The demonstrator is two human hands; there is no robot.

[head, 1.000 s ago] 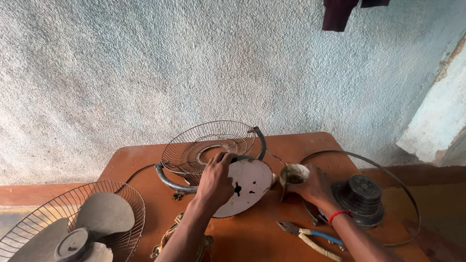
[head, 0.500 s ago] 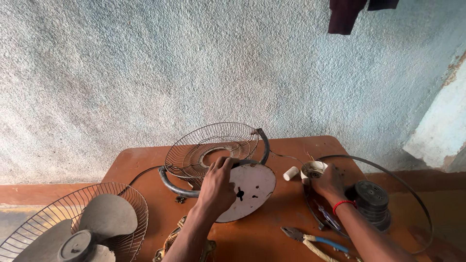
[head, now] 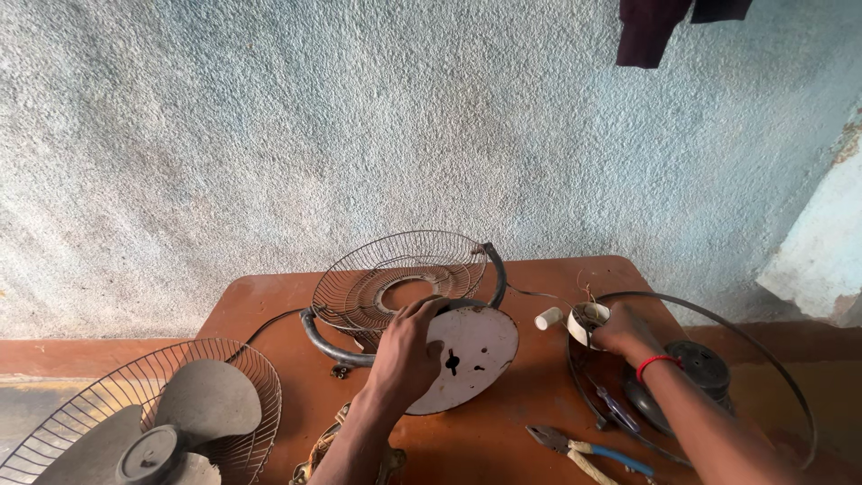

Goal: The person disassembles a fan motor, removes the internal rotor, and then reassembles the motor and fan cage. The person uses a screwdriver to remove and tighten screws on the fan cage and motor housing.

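Your left hand (head: 404, 355) lies spread on the white fan base plate (head: 467, 355): stiff, probably heavy, best gripped by the rim. Your right hand (head: 624, 332) pinches a small white cup-shaped part (head: 585, 321), which looks light.

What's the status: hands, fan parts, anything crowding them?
Left hand flat on round white plate. Right hand gripping white cup-shaped part. Wire guard behind plate; pliers near right arm.
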